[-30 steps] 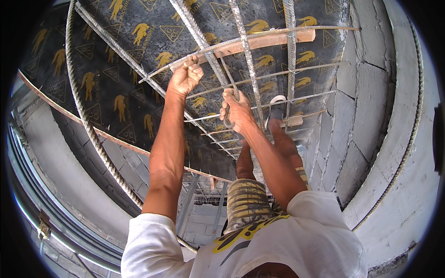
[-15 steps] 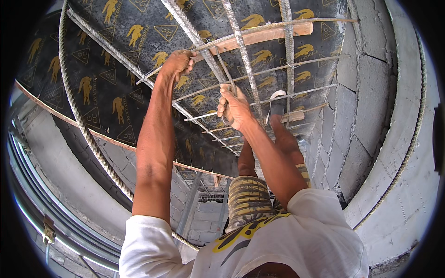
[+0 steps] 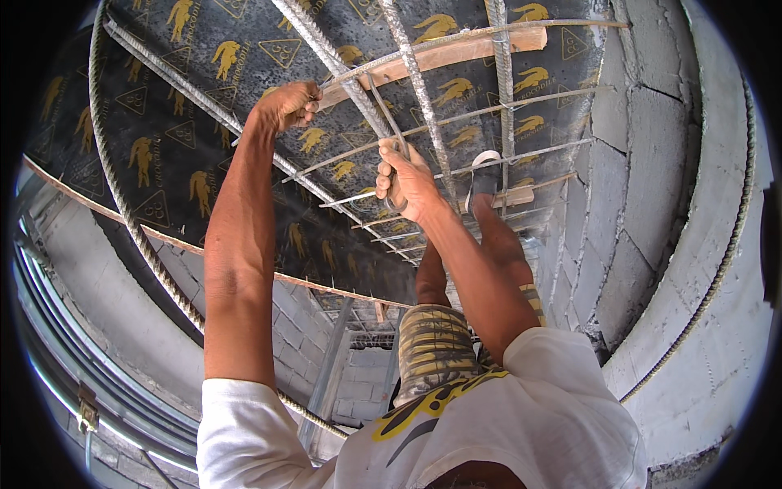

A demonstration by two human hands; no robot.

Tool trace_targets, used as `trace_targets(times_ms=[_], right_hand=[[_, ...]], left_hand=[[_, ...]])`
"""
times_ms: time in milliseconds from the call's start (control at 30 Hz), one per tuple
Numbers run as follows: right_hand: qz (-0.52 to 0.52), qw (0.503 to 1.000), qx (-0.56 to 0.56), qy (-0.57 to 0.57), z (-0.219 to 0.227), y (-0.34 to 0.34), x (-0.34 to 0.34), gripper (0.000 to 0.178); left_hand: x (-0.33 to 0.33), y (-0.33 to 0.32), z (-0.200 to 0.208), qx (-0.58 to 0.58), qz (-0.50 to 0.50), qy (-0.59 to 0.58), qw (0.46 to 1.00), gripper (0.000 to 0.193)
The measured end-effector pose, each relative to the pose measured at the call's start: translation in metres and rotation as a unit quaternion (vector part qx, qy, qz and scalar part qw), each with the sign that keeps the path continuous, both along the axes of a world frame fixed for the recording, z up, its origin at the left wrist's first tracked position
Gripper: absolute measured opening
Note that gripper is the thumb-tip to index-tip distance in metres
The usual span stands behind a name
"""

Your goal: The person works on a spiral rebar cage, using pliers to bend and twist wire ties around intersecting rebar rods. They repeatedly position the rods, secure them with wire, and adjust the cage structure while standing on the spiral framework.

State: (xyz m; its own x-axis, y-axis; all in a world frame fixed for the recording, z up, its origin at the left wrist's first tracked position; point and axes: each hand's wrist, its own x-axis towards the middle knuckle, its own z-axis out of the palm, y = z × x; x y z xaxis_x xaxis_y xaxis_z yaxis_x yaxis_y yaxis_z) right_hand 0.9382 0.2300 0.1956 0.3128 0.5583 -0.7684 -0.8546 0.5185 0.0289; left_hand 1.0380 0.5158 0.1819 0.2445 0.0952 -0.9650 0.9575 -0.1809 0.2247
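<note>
My left hand (image 3: 289, 106) is closed in a pinch beside the left end of a wooden strip (image 3: 464, 61); what its fingers hold, if anything, is too small to make out. My right hand (image 3: 405, 178) is wrapped round a thin metal hook tool (image 3: 381, 102) with a curved lower end. The tool's tip reaches up to where a thick ribbed rebar (image 3: 326, 53) crosses a thinner bar (image 3: 562, 25) over the strip. Rebars form a grid above black formwork panels (image 3: 281, 28) with yellow prints.
A grey block wall (image 3: 656, 138) rises along the right. A long bent rebar (image 3: 134, 212) arcs down the left side, near the panel's wooden edge (image 3: 183, 243). My sandalled foot (image 3: 486, 173) stands on the grid. Metal channels (image 3: 90, 416) lie at the lower left.
My left hand has moved left and slightly down, away from the rebar crossing. My right hand has shifted slightly left and up with the hook tool still in it.
</note>
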Motion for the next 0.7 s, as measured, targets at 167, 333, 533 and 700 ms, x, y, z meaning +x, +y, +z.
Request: trace_targets(times_ms=[167,333,533,700], right_hand=[[0.029,0.999,0.019,0.011,0.003,-0.006,0.004,0.022],[0.022,0.999,0.043,0.016,0.006,-0.012,0.004,0.018],[0.065,0.997,0.042,0.006,0.022,-0.023,0.004,0.014],[0.019,0.997,0.076,0.028,0.041,-0.001,0.003,0.01]], left_hand=[[0.001,0.01,0.007,0.015,-0.066,-0.013,0.998,0.016],[0.001,0.013,0.001,0.092,-0.184,-0.064,0.977,0.023],[0.006,0.004,0.002,0.313,-0.436,-0.265,0.801,0.034],[0.022,-0.006,0.011,0.386,-0.579,-0.184,0.694,0.032]])
